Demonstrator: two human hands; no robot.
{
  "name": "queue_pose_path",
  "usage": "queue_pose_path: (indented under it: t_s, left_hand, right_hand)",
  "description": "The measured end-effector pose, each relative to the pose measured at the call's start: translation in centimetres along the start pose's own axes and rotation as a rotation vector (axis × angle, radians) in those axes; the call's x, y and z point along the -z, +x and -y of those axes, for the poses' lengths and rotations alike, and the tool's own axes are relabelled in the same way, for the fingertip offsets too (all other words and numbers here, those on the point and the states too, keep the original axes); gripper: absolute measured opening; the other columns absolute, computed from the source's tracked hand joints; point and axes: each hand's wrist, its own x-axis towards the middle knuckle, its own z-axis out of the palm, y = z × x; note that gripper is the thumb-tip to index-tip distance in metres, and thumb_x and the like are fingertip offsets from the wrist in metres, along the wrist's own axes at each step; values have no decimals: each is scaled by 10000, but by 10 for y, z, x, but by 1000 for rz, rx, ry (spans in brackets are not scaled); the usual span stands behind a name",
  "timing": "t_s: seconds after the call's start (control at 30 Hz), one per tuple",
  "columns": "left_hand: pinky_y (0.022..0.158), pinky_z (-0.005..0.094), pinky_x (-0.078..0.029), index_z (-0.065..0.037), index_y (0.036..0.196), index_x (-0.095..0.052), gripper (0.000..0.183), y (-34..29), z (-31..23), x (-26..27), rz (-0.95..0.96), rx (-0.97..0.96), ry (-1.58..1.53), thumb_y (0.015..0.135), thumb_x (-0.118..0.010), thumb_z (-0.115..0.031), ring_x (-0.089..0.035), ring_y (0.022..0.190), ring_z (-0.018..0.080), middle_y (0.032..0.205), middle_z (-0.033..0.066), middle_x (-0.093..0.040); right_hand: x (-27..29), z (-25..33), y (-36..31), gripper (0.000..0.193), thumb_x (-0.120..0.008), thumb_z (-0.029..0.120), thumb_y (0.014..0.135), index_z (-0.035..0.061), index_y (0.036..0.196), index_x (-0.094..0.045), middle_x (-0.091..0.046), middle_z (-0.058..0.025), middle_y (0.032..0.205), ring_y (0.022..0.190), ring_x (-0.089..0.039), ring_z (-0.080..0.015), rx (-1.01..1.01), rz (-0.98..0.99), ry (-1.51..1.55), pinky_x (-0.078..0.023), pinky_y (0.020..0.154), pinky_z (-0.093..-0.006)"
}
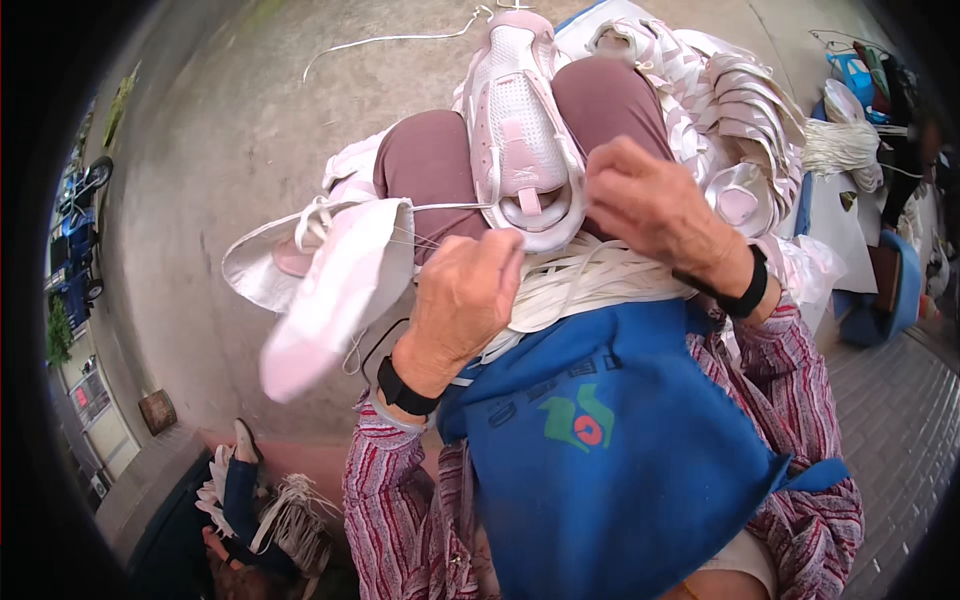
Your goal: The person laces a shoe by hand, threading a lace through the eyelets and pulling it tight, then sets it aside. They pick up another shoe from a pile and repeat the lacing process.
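Observation:
A white and pink shoe upper (pixel 515 115) stands between my knees, its heel collar toward me. My left hand (pixel 465 295) is closed beside the heel; whatever its fingers hold is hidden. My right hand (pixel 655 205), slightly blurred, has curled fingers at the right edge of the collar, and what they pinch cannot be made out. Against my left knee hangs another pair of white and pink uppers (pixel 340 285), blurred at the toe. A white lace (pixel 450 206) runs from them to the middle upper. Loose white laces (pixel 590 285) lie bundled across my lap.
Several stacked shoe uppers (pixel 750 130) crowd my right knee. Beyond them are a lace bundle (pixel 840 150) and a blue chair (pixel 890 290). A blue apron (pixel 610 440) covers my front. A single lace (pixel 390 42) trails on the floor; another person's leg (pixel 240 490) shows at lower left.

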Motion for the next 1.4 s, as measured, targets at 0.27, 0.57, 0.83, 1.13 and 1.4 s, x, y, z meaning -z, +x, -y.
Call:
queue_pose_path:
  t_s: [0.27,0.57,0.83,1.13,1.4]
  left_hand:
    - [629,355,-453,-56,914,-640,78,59,-6,14,82,116,-143,851,-623,-97,-609,669,303,762,110,-654]
    - [715,375,-436,-54,905,-675,114,31,17,23,424,96,-143,813,-639,-110,-600,740,290,763,85,-637]
    - [751,386,-398,-69,871,-657,78,9,-11,6,384,3,-13,812,-643,-119,-578,756,264,734,66,-612]
    - [764,406,-406,-24,1029,-623,206,6,-28,-6,290,-12,-85,840,-607,-104,-586,799,287,801,126,-624]
    - [766,395,-457,4,997,-620,185,6,-19,-3,462,111,-146,864,-602,-125,-598,705,323,776,159,-635]
  right_hand:
    - [29,-29,2,136,-673,115,797,27,818,-572,-539,-96,831,734,-580,-277,-97,80,-9,-491,627,-358]
    - [-16,12,-34,168,-668,207,839,42,855,-640,-581,-109,828,707,-609,-287,-232,77,-52,-505,637,-365]
    - [-14,22,-25,288,-698,304,810,33,826,-600,-602,-135,748,652,-629,-321,-381,174,-76,-492,558,-408]
    - [-14,26,-11,217,-668,84,781,50,982,-595,-537,-90,900,689,-606,-252,-81,109,34,-496,543,-369]
    - [-15,26,-27,157,-629,116,801,35,921,-568,-535,-113,847,733,-614,-289,-65,218,21,-507,574,-390]
